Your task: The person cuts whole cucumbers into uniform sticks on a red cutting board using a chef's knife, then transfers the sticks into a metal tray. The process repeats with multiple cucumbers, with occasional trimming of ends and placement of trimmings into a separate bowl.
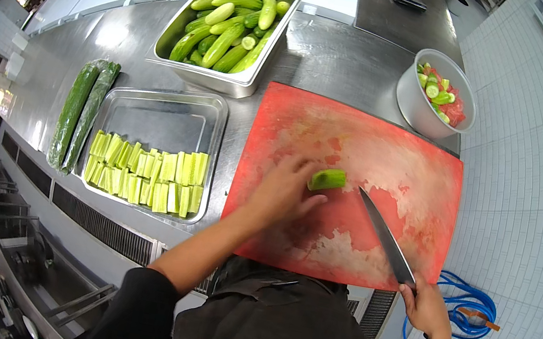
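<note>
A short piece of cucumber lies on a worn red cutting board. My left hand is at the piece's left end, fingers and thumb apart; it does not appear to grip it, and whether a fingertip touches is unclear. My right hand holds a chef's knife by its handle near the board's lower right corner. The blade slants across the board, its tip a little right of the cucumber piece. Left of the board, a metal tray holds rows of cut cucumber sticks in its near half.
Behind the tray stands a deep steel pan of whole cucumbers. Two plastic-wrapped cucumbers lie left of the tray. A round metal pot with cucumber ends and reddish scraps is beyond the board's far right corner. A tiled wall borders the right.
</note>
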Motion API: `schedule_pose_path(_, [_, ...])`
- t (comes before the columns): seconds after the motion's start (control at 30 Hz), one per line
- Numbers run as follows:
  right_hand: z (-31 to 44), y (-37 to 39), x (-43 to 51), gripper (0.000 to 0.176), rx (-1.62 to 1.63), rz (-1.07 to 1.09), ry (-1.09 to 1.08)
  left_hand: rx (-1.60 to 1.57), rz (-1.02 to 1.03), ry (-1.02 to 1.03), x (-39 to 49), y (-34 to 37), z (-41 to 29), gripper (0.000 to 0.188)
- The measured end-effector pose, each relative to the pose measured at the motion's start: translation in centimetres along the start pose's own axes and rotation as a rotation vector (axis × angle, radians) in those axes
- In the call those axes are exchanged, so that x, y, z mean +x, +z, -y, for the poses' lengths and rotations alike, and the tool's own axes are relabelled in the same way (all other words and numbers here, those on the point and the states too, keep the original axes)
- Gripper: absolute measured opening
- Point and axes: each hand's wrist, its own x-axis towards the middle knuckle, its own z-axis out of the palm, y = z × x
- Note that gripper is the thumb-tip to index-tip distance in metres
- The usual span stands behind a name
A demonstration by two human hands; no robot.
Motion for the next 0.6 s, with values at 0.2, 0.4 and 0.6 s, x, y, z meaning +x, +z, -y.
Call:
schedule_pose_path(0.2, [-0.4, -0.7, 0.0, 0.018, -0.062, -0.010, 0.023, -0.050, 0.148, 0.310, 0.2, 0.6, 1.6, 0.037])
schedule_pose_path(0.4, [3.2, -0.1, 2.3, 0.020, -0.211, 0.073, -0.048, 0.136, 0.169, 0.343, -1.8, 0.0, 1.2, 0.039])
schedule_pose_path(0.6, [5.3, -1.3, 3.7, 0.016, -0.348, 0.094, -0.163, 0.140, 0.168, 0.300, -1.6, 0.1, 0.5, 0.040])
